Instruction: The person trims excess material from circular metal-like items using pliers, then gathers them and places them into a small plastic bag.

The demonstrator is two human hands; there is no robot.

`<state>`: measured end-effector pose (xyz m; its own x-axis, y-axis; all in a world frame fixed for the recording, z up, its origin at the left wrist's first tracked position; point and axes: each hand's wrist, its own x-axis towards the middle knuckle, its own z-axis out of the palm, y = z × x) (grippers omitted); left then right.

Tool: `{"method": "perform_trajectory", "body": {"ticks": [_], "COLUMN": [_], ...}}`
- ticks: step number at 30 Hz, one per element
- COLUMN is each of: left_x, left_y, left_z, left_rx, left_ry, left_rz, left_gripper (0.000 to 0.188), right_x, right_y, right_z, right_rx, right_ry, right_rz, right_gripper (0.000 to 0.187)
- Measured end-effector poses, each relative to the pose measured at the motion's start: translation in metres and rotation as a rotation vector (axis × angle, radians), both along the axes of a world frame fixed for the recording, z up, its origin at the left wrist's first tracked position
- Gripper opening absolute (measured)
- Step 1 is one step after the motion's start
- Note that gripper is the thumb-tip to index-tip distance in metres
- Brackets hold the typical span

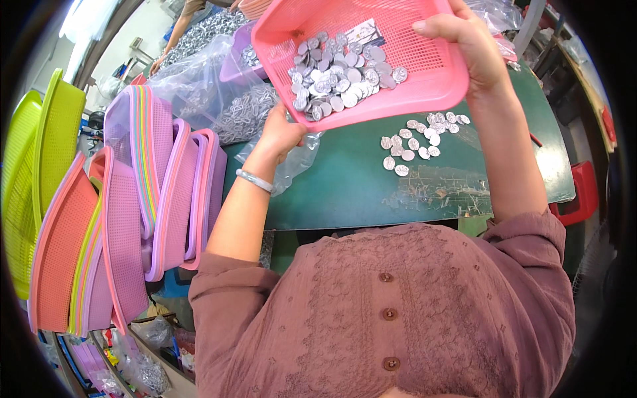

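A pink plastic basket (411, 106) is lifted above the table, tilted so its inside faces me. Many round silver metal discs (342, 76) with embossed faces are heaped in its left part, with a small printed card (363, 32) behind them. My right hand (479, 53) grips the basket's right side, thumb over the rim. At the lower left corner, my left hand (282, 132) is closed on the basket's edge; its fingertips are partly hidden. More loose silver discs (413, 142) lie scattered on the green tabletop below the basket.
Nested purple, pink, orange and green baskets (176, 199) stand at the left. Clear plastic bags (242, 116) of metal links lie behind my left hand, near a purple basket (235, 56). Another person's arm (178, 34) reaches over a metal heap. A red stool (584, 192) is at right.
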<state>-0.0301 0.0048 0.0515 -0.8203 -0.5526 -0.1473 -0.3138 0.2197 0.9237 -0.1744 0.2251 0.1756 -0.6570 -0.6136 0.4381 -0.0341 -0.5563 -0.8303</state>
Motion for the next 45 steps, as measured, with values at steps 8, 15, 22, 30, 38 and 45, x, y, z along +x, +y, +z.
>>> {"method": "perform_trajectory", "body": {"ticks": [8, 15, 22, 30, 38, 45], "left_x": [0.021, 0.035, 0.043, 0.046, 0.031, 0.012], "left_y": [-0.011, -0.015, -0.021, -0.021, -0.022, -0.002], "left_z": [-0.040, -0.035, -0.018, -0.009, 0.008, 0.027], "left_rx": [0.119, 0.190, 0.175, 0.130, -0.048, -0.162], "left_ry": [0.136, 0.146, 0.016, 0.035, -0.041, 0.147], "left_rz": [0.062, 0.057, 0.103, 0.141, 0.111, 0.096], "left_gripper": [0.076, 0.074, 0.073, 0.078, 0.081, 0.074], "right_x": [0.031, 0.044, 0.039, 0.043, 0.027, 0.020], "right_y": [-0.030, -0.051, -0.060, -0.053, -0.040, -0.013], "right_z": [0.000, 0.000, -0.005, -0.008, -0.018, 0.008], "right_rx": [0.267, 0.302, 0.244, 0.253, 0.114, -0.032], "right_ry": [0.088, 0.095, 0.059, 0.008, -0.065, -0.013], "right_rz": [-0.141, -0.134, -0.094, -0.152, -0.144, 0.003], "right_gripper": [0.071, 0.071, 0.071, 0.069, 0.066, 0.058]}}
